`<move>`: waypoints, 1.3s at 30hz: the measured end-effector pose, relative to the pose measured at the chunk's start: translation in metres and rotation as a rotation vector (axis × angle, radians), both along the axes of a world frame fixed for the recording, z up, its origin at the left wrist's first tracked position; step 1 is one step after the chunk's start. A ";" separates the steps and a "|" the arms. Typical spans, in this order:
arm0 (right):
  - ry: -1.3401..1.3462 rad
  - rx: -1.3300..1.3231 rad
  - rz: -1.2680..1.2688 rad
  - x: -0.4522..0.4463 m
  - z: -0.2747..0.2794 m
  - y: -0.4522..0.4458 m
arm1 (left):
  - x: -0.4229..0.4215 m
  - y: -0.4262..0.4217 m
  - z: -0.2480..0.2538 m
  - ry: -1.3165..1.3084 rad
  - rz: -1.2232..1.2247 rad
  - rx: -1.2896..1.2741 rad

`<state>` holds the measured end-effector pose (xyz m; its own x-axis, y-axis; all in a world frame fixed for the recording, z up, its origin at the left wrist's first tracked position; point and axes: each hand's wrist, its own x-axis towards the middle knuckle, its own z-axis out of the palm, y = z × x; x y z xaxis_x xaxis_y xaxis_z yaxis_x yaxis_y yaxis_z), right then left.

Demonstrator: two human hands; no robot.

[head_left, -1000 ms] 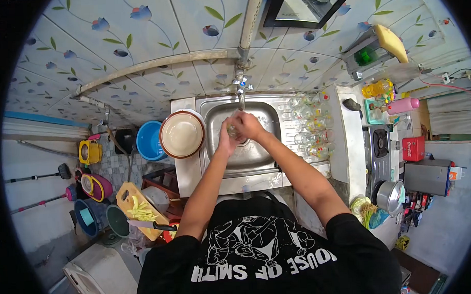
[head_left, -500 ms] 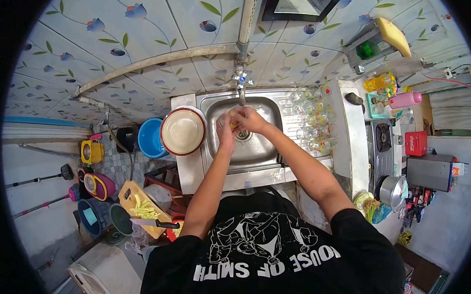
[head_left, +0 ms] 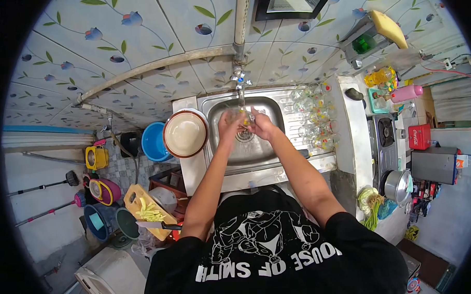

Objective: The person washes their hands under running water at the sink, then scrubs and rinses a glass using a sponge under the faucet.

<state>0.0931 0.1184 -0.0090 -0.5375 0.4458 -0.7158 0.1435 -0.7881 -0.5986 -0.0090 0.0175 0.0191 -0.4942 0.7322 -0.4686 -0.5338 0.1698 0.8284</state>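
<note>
Under the faucet [head_left: 240, 84], my two hands are around a clear drinking glass [head_left: 245, 117] with yellow marks, over the steel sink [head_left: 261, 148]. My left hand [head_left: 229, 124] is on the glass's left side, its fingers closed and smeared by motion. My right hand [head_left: 263, 125] grips the glass from the right, fingers curled. Part of the glass is hidden by my fingers. On the ribbed drainboard to the right, several clear glasses [head_left: 317, 115] with coloured marks stand in rows.
Left of the sink stand stacked bowls [head_left: 186, 133] with a brown rim, beside a blue basin [head_left: 155, 142]. A cutting board [head_left: 136, 194] holds cut yellowish strips and a knife [head_left: 158, 225]. A gas stove [head_left: 385, 134] and a metal pot [head_left: 396, 187] stand at the right.
My right hand has shifted from above the glass to its right side and a little lower. The glass shows more between my hands. The camera view has moved slightly.
</note>
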 end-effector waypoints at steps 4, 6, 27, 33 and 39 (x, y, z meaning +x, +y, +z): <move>-0.020 0.185 0.011 -0.001 0.000 -0.007 | 0.002 0.010 -0.022 0.472 -0.013 0.119; 0.140 0.468 0.068 0.000 0.037 -0.022 | -0.009 0.008 -0.027 0.099 -0.028 0.031; -0.096 0.506 0.283 -0.021 0.015 0.002 | -0.004 -0.003 -0.028 -0.107 0.031 -0.029; 0.098 1.125 0.659 -0.017 -0.008 0.013 | -0.027 -0.017 -0.064 -0.528 -0.189 -0.211; 0.338 0.672 0.569 -0.017 0.005 -0.004 | -0.022 -0.017 -0.077 -0.415 -0.047 -0.038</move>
